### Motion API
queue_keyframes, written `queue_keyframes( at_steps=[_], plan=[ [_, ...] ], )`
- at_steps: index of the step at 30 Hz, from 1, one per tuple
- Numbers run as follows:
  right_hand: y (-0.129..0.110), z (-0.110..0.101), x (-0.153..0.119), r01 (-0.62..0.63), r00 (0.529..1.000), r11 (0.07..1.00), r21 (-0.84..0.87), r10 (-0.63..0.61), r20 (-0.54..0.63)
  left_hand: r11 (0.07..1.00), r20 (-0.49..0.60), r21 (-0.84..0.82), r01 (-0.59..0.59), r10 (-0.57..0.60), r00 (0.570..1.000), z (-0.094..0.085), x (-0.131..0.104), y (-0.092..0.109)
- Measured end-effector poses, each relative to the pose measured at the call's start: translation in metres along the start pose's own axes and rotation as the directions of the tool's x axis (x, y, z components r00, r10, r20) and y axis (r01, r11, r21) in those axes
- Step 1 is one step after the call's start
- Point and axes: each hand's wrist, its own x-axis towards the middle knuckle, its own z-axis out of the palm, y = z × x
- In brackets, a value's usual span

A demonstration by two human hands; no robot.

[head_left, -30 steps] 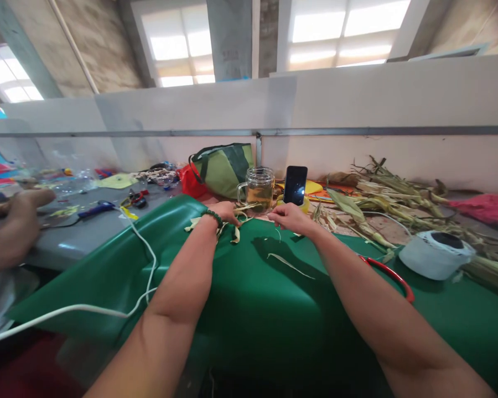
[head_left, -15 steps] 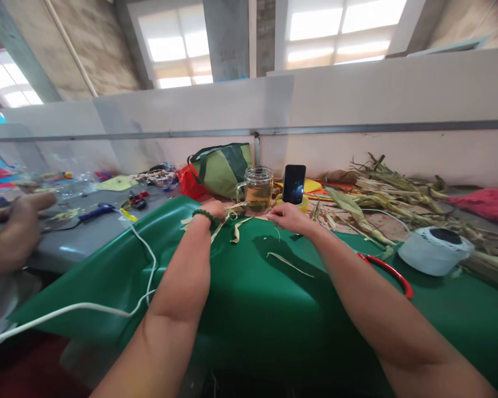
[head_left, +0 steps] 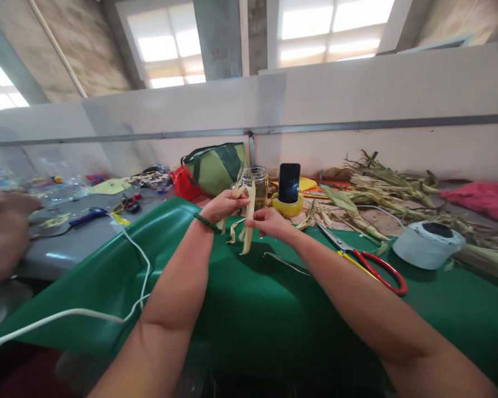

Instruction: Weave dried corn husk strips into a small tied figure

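Pale strips of dried husk [head_left: 250, 207] hang upright over the green sheet [head_left: 249, 298], in front of the glass mug [head_left: 260, 182]. My left hand [head_left: 224, 204], with a green bead bracelet at the wrist, pinches their upper part. My right hand [head_left: 271, 222] has its thumb and fingers closed on the edge of the same strips, lower down. A curled strip lies by my left hand, and a thin one [head_left: 286, 262] rests on the sheet below my right hand. Beside my right forearm are scissors [head_left: 357, 257] with red and yellow handles.
A phone [head_left: 289, 182] leans upright on a yellow tape roll [head_left: 288, 207]. Dried husks [head_left: 382, 188] and a white roll [head_left: 425, 249] are at right. A green bag [head_left: 218, 168] stands behind. A white cable [head_left: 78, 313] crosses the left side, near another person's blurred hand [head_left: 8, 221].
My left hand has lifted the husk strips upright. My right hand has moved left and taken hold of them. The scissors show more fully, and the view has shifted slightly.
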Motion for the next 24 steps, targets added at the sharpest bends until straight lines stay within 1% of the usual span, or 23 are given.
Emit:
queue_keyframes(
  at_steps=[1, 3, 5, 6, 7, 9, 11, 12, 14, 17, 20, 22, 23, 24],
  plan=[
    [0.001, 0.0, 0.001, -0.018, 1.0, 1.0, -0.003, 0.018, -0.019, 1.0, -0.011, 0.004, -0.002, 0.002, 1.0, 0.0, 0.0, 0.0],
    [0.006, -0.005, 0.002, -0.075, 0.995, 0.995, -0.065, 0.07, -0.074, 0.999, -0.08, -0.033, -0.016, 0.013, 0.997, -0.004, 0.0, 0.001],
    [0.011, -0.014, 0.004, -0.135, 0.988, 0.98, -0.146, 0.121, -0.1, 0.991, -0.126, -0.13, -0.036, 0.02, 0.992, -0.01, 0.0, 0.001],
    [0.012, -0.019, 0.004, -0.15, 0.985, 0.972, -0.178, 0.133, -0.106, 0.983, -0.12, -0.179, -0.042, 0.021, 0.993, -0.012, 0.0, 0.002],
    [0.013, -0.023, 0.004, -0.153, 0.984, 0.968, -0.199, 0.13, -0.121, 0.975, -0.099, -0.217, -0.041, 0.02, 0.995, -0.013, 0.0, 0.002],
    [0.01, -0.028, 0.004, -0.123, 0.98, 0.968, -0.218, 0.084, -0.18, 0.967, -0.058, -0.254, -0.036, 0.022, 0.998, -0.012, 0.0, 0.003],
    [0.003, -0.025, 0.002, -0.059, 0.976, 0.986, -0.155, 0.024, -0.219, 0.963, -0.075, -0.264, -0.049, 0.03, 0.997, -0.006, 0.001, 0.003],
    [-0.002, -0.021, 0.001, -0.021, 0.977, 0.995, -0.093, 0.001, -0.212, 0.962, -0.091, -0.268, -0.057, 0.034, 0.995, -0.003, 0.001, 0.002],
    [-0.01, -0.013, -0.001, 0.031, 0.987, 0.998, 0.052, -0.022, -0.161, 0.958, -0.118, -0.278, -0.071, 0.039, 0.992, 0.005, 0.001, 0.002],
    [-0.013, -0.004, -0.004, 0.031, 0.996, 0.982, 0.187, -0.014, -0.091, 0.949, -0.12, -0.307, -0.07, 0.035, 0.992, 0.012, 0.001, 0.002],
    [-0.007, -0.011, -0.004, -0.01, 1.0, 0.969, 0.248, 0.011, -0.001, 0.923, -0.156, -0.378, -0.073, 0.014, 0.988, 0.009, 0.002, 0.003],
    [-0.003, -0.02, -0.003, -0.025, 0.998, 0.972, 0.232, 0.012, 0.058, 0.899, -0.222, -0.429, -0.093, -0.005, 0.975, 0.005, 0.003, 0.005],
    [-0.002, -0.026, -0.003, -0.018, 0.999, 0.976, 0.219, 0.007, 0.05, 0.889, -0.267, -0.442, -0.115, -0.008, 0.964, 0.003, 0.004, 0.006],
    [-0.001, -0.031, -0.003, -0.006, 1.0, 0.978, 0.208, 0.003, 0.014, 0.883, -0.318, -0.446, -0.145, -0.005, 0.948, 0.001, 0.005, 0.007]
  ],
)
